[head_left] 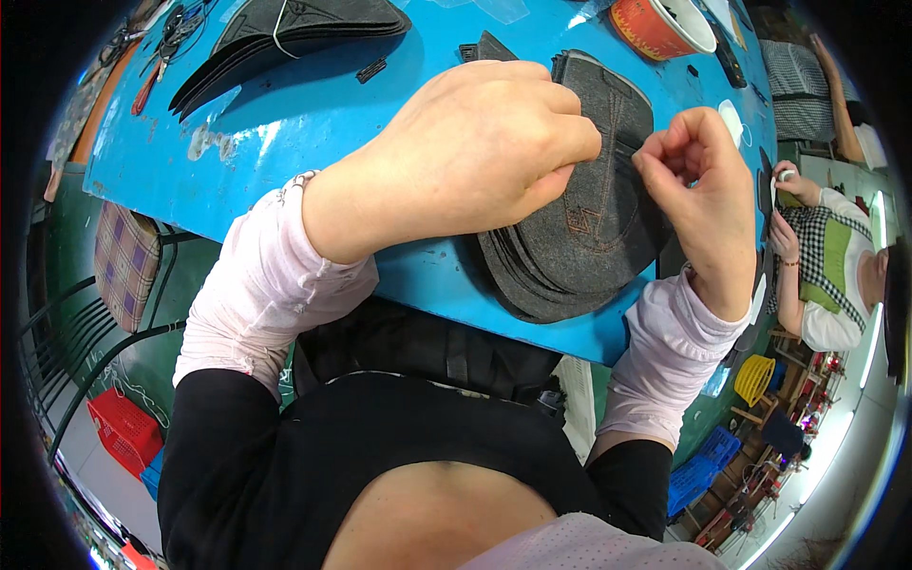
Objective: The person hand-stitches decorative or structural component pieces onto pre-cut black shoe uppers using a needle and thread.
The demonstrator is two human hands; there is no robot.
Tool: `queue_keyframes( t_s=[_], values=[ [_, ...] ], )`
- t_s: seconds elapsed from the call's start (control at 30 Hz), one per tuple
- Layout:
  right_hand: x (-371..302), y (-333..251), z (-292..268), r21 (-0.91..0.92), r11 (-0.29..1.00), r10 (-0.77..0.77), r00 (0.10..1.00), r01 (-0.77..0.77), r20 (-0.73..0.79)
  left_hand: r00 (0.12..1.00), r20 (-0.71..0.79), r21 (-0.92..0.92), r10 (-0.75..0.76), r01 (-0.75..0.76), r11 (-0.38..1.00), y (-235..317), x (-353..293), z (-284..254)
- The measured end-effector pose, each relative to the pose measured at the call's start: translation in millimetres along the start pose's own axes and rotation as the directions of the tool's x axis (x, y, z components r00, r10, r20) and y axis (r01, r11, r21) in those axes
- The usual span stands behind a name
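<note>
A stack of dark grey felt pieces (pixel 617 242), rounded at the near end, lies at the table's front edge. Brown-orange stitching runs down its top piece. My left hand (pixel 484 142) is over the stack's left side, knuckles up, fingers curled into a pinch. To the right of the stack, my right hand (pixel 703 176) has thumb and forefinger pressed together above the felt. Whatever either pinch holds is hidden or too fine to make out. Farther left lies another bundle of grey felt pieces (pixel 337 28), with a white string around it.
The blue table (pixel 408 285) also carries an orange-red paper bowl (pixel 655 27), a small black piece (pixel 371 70) and scissors (pixel 147 87). A co-worker (pixel 826 256) is at the right. A checked-seat chair (pixel 125 266) and a red basket (pixel 126 427) stand at the left.
</note>
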State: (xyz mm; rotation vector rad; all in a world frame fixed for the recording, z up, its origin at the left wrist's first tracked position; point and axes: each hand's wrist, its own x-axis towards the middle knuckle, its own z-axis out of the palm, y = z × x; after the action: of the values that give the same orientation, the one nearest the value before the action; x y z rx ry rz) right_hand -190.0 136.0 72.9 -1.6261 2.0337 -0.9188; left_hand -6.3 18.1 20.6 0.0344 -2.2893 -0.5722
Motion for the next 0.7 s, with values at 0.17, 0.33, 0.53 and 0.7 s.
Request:
queue_keyframes(
  t_s=[0.17,0.33,0.53,0.7],
  values=[
    [1,-5,5,0.066,0.998,-0.008,1.0,0.007,0.018,1.0,0.026,0.016,-0.011,0.011,1.0,0,2,0],
    [2,-5,16,0.004,0.999,-0.043,0.998,0.043,0.034,1.0,0.017,0.008,-0.025,0.025,1.0,-1,1,0],
    [2,-5,18,-0.071,0.994,-0.078,0.996,0.08,0.032,0.999,0.03,0.025,-0.026,0.025,0.999,0,0,1],
    [2,-5,18,-0.058,0.99,-0.123,0.992,0.125,0.043,1.0,0.021,0.062,-0.006,0.005,0.998,1,-1,1]
  ],
)
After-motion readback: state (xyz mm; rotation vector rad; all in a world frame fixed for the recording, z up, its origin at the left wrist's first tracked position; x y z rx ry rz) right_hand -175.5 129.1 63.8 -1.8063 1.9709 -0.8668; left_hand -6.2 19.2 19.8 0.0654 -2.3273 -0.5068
